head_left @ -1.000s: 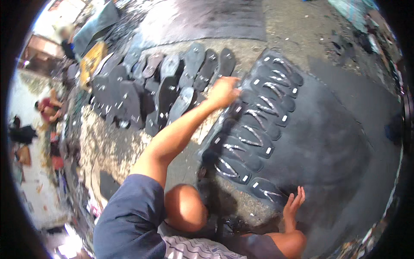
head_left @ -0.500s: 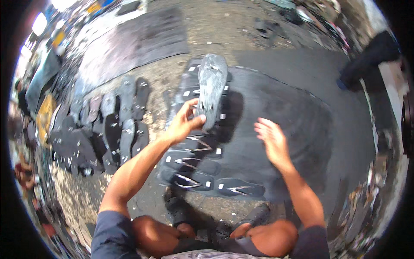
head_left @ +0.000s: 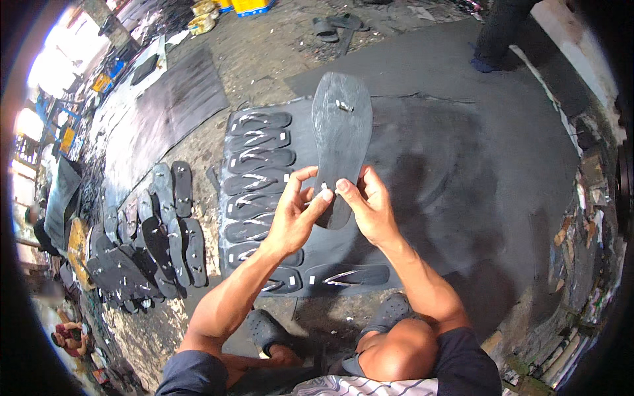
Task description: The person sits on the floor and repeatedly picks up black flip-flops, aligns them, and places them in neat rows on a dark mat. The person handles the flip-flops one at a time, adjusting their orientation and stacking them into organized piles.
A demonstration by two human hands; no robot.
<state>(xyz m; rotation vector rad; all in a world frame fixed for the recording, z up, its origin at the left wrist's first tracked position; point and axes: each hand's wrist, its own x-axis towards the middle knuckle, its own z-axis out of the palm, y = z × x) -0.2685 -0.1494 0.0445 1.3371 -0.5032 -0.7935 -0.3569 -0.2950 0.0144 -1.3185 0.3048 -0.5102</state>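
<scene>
A grey flip-flop is held up in front of me with its underside facing me. A pale strap plug sticks out near its broad far end, and another shows by my thumbs. My left hand pinches its nearer, narrower part from the left. On the other edge, my right hand grips it with the thumb pressed on the underside. Below my hands, a column of dark flip-flops lies on a black rubber sheet. One more flip-flop lies crosswise at the sheet's near edge.
A pile of flip-flops with soles turned up lies on the floor at left. Another dark sheet is behind it. Loose sandals lie at the far side, scraps along the right. A person is at lower left.
My right hand has come left from above the sheet and taken hold of the flip-flop. My left hand still holds it. The whole view has shifted.
</scene>
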